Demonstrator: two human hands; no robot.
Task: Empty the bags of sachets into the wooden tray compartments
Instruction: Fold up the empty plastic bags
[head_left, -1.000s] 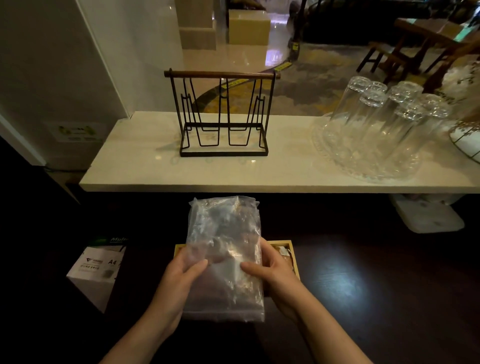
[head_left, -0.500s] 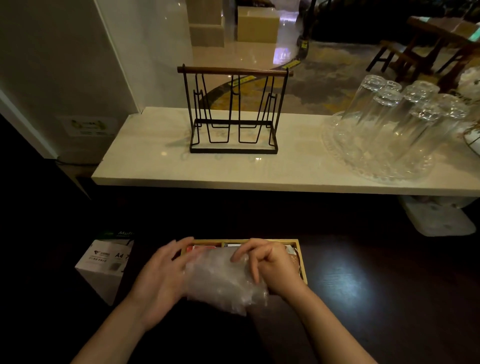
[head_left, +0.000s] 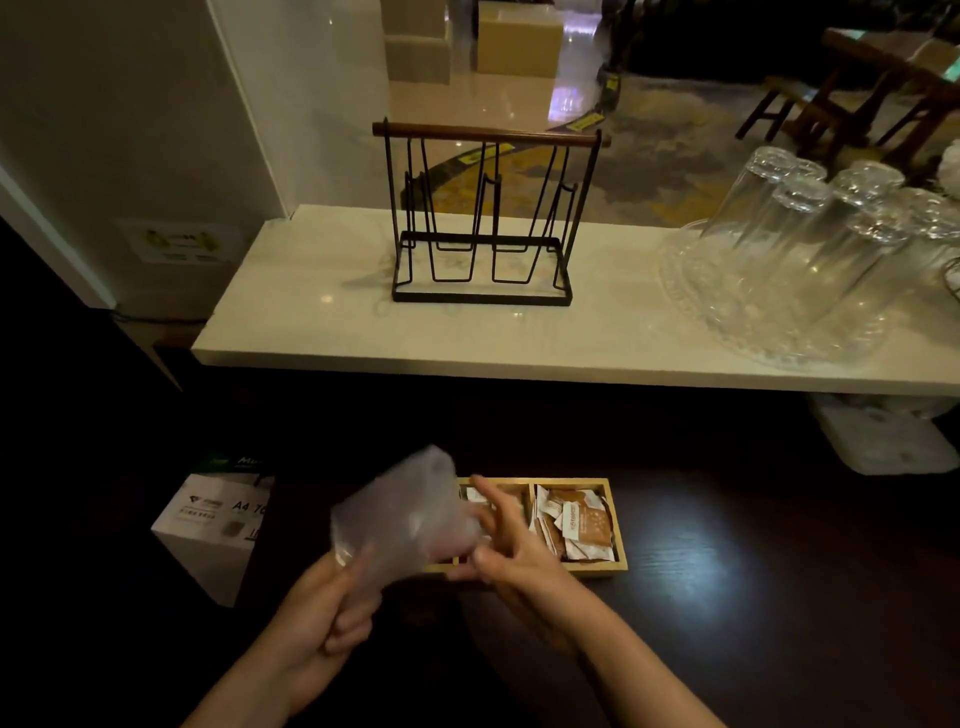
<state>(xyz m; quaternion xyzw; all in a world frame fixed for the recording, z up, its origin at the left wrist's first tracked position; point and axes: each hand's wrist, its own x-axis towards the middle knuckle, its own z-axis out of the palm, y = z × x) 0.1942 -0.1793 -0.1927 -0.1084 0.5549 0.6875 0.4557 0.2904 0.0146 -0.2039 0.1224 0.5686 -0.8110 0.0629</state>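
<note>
A clear plastic bag (head_left: 405, 514) is held up at a tilt over the left part of the wooden tray (head_left: 597, 567) on the dark table. My left hand (head_left: 332, 618) pinches the bag's lower corner. My right hand (head_left: 511, 545) hovers over the tray's middle compartment with its fingers spread, touching the bag's right edge. The bag looks empty. Brown and white sachets (head_left: 574, 519) fill the right compartment. A few more sachets (head_left: 475, 496) show in the middle one. The left compartment is hidden behind the bag.
A white A4 paper box (head_left: 208, 530) stands left of the tray. Behind runs a pale marble counter (head_left: 322, 322) with a black wire rack (head_left: 483, 218) and several upturned glasses (head_left: 810, 249) on a glass tray. A white object (head_left: 893, 431) sits under the counter at right.
The bag was held flat upright, then crumpled between both hands over the tray. Now my left hand has lifted it to the left and my right hand has opened, uncovering the sachets.
</note>
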